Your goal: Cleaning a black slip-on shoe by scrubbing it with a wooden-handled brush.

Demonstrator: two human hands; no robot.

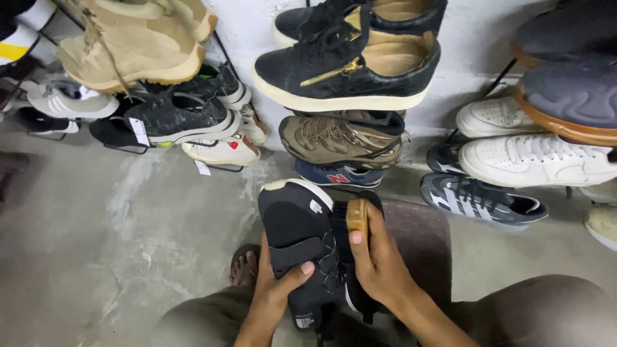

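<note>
One black sneaker [301, 247] gripped in left hand [277, 283], one wooden brush [357, 217] clasped in right hand [379, 260], pressed against sneaker's side, just right of left hand

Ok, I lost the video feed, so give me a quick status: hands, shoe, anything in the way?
Left hand grips black fabric sneaker. Right hand presses small wooden brush to its side. Nothing between them; shoe racks stand beyond.

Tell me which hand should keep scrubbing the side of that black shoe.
Probably the right hand: it grips the wooden brush against the black shoe, while the left hand is busy steadying it.
</note>
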